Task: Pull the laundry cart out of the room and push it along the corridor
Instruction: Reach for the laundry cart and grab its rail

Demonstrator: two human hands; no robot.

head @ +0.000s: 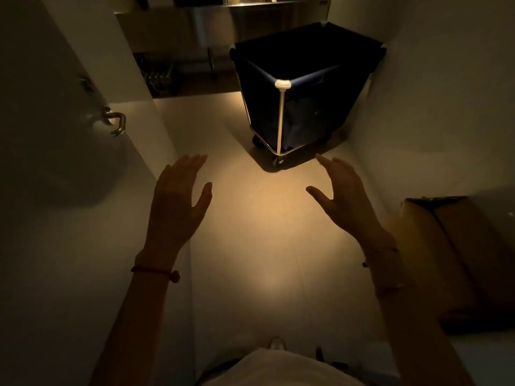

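Navy fabric laundry cart with a white tube frame (pixel 301 87) stands in the far right corner of the dim room, against the wall, one cart only. I am at the reach step: nothing is gripped yet. Next I judge I must step in and take its top rim. My left hand (pixel 178 201) and right hand (pixel 344 199), two, hover spread and empty, well short of it.
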